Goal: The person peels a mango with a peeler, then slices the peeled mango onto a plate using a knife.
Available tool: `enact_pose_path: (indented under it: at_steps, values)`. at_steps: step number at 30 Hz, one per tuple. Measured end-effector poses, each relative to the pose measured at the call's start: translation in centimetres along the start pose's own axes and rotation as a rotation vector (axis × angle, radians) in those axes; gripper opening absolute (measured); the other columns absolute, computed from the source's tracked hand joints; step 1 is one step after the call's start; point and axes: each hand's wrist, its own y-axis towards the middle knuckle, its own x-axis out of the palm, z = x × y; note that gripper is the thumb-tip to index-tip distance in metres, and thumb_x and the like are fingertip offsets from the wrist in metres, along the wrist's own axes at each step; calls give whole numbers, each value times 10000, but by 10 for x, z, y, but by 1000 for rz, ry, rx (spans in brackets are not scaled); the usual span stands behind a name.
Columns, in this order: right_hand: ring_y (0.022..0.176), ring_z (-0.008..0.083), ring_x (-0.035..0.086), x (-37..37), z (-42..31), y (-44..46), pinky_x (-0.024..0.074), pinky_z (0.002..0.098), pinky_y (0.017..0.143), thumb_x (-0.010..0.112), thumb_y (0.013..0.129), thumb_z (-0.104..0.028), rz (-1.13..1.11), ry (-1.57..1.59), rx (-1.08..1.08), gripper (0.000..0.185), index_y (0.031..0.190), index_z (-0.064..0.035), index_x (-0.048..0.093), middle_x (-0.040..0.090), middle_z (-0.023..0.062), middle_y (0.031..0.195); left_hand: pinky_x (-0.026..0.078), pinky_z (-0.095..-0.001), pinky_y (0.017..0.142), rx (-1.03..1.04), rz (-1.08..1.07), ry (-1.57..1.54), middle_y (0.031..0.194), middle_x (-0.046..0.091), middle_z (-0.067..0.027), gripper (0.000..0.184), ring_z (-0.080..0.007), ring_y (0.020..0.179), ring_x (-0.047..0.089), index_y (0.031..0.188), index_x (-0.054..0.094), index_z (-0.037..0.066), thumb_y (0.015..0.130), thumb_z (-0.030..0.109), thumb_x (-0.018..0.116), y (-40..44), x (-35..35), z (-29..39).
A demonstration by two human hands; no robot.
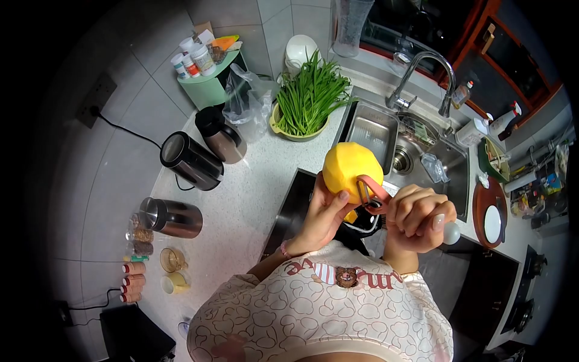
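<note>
The left grip (322, 214) cradles one round, smooth, faintly faceted yellow fruit (347, 169); the right grip (419, 217) clutches one pink peeler (376, 187), its metal blade (363, 192) at the fruit. The fruit hides part of one steel sink (416, 161). Beyond, the speckled bench (241, 199) carries one bowl (298, 137) of long green leaves (310, 99).
</note>
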Motion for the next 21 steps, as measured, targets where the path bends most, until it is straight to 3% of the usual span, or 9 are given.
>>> enact_pose_path:
  at_steps: [9, 12, 21]
  values:
    - [275, 118, 271, -2, -10, 4, 286, 284, 277, 471, 934, -124, -1, 119, 33, 342, 642, -89, 297, 332, 10, 377, 427, -416, 1025, -22, -74, -46, 1389, 351, -102, 720, -239, 1277, 417, 1448, 142, 106, 915, 242, 605, -5, -2, -3]
    - [270, 113, 269, -1, -14, 5, 294, 282, 271, 461, 926, -110, -12, 130, 23, 337, 635, -91, 293, 332, 4, 373, 398, -395, 1031, 10, -34, 62, 1377, 382, -101, 742, -220, 1248, 437, 1417, 230, 83, 881, 432, 607, -11, 2, -5]
    - [262, 104, 271, -2, -22, 10, 307, 269, 267, 458, 912, -109, -33, 219, 7, 326, 635, -98, 288, 344, 6, 364, 345, -402, 1066, -35, -131, -44, 1392, 388, -63, 830, -215, 1266, 412, 1422, 264, 98, 815, 533, 625, -19, -12, -17]
